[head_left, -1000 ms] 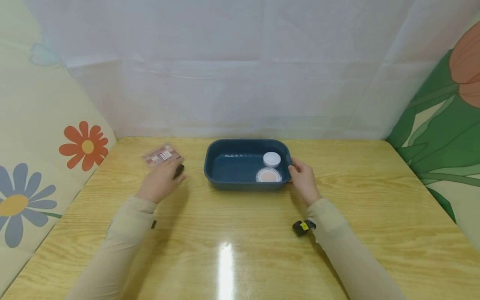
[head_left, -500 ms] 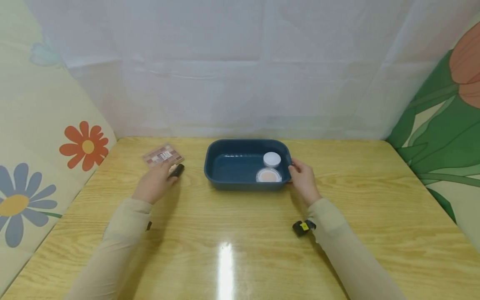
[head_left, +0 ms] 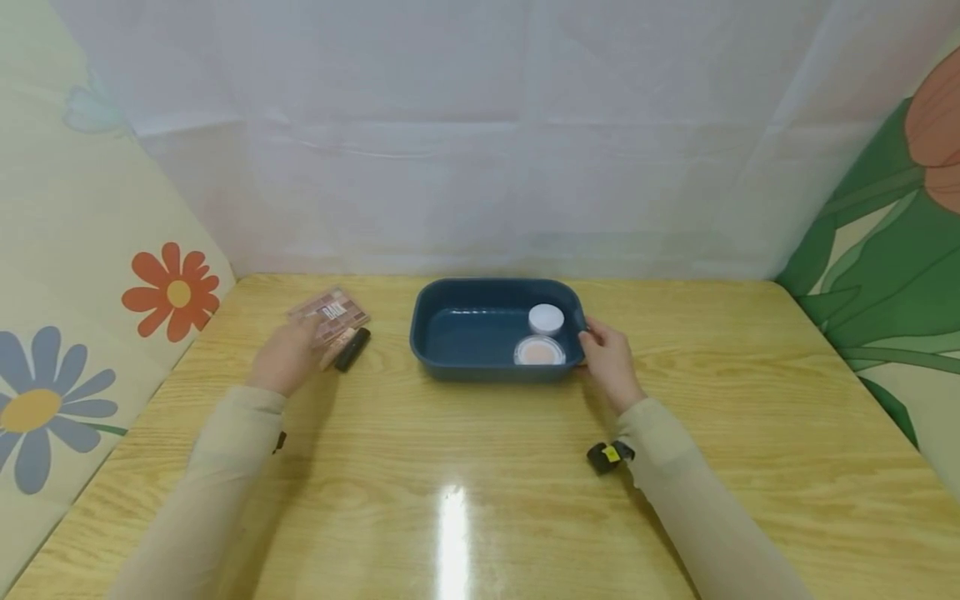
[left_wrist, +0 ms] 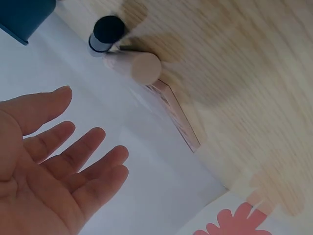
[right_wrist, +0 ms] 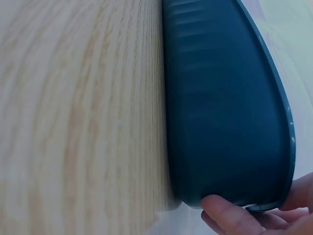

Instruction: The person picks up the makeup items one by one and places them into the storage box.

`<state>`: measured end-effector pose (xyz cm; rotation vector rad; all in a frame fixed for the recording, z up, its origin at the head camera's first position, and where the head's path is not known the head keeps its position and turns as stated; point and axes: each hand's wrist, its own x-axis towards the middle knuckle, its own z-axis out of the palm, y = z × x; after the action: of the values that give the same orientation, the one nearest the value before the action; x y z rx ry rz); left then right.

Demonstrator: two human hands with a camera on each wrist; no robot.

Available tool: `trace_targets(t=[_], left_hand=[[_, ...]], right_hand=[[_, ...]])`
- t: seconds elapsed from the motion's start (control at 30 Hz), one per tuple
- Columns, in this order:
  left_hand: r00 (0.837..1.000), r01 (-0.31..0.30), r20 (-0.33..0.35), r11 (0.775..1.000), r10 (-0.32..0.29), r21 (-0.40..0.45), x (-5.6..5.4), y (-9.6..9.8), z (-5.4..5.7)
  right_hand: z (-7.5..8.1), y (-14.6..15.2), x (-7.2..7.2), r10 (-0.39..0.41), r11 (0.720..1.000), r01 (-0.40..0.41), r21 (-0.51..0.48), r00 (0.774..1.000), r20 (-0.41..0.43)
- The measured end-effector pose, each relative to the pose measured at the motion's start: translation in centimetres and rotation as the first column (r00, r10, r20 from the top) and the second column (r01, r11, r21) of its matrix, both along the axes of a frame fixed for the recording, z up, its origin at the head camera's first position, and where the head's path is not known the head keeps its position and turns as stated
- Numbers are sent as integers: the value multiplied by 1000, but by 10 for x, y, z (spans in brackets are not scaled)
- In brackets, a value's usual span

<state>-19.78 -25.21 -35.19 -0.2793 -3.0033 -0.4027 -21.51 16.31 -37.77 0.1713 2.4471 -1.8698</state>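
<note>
On a glossy wooden table (head_left: pixel 480 467), seen from the head camera, a person's right hand (head_left: pixel 611 362) grips the right end of a dark blue plastic tub (head_left: pixel 450 333), apparently to keep it from sliding. Inside, at the right end, sit a white-lidded jar (head_left: pixel 545 318) and a round powder compact (head_left: pixel 537 352). The left hand (head_left: pixel 285 360) rests just left of a pink-and-black makeup tube (head_left: pixel 347 348) and near an eyeshadow palette (head_left: pixel 330 314), both left of the tub.

From the left wrist, the left hand (left_wrist: pixel 49 176) shows an empty palm, fingers spread and relaxed, holding nothing. The tube (left_wrist: pixel 124 54) lies beyond the fingertips, its pale end against the palette's (left_wrist: pixel 178 122) edge.

From the right wrist, the thumb curls under the tub's (right_wrist: pixel 220 98) rim, with other fingers (right_wrist: pixel 293 196) at its end wall; a steadying pinch, not a lift.

Compared with a second earlier, the left hand has pulled back leftward off the tube, which now lies fully exposed; the right hand and tub are unchanged.
</note>
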Motion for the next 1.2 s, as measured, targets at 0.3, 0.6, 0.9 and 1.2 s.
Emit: trace_targets(t=[0.3, 0.6, 0.9, 1.2], left_hand=[[993, -58, 105, 997, 54, 43, -8, -12, 5], [990, -56, 130, 998, 54, 13, -22, -31, -2], [980, -40, 195, 999, 44, -25, -30, -43, -3], [968, -32, 247, 997, 48, -71, -36, -49, -4]], right_hand=[[0, 0, 1, -5, 1000, 5, -17, 1000, 3], [0, 0, 0, -15, 1000, 15, -4, 1000, 1], [-2, 0, -2, -14, 999, 14, 29, 1000, -16], [-3, -1, -2, -17, 999, 18, 29, 1000, -25]])
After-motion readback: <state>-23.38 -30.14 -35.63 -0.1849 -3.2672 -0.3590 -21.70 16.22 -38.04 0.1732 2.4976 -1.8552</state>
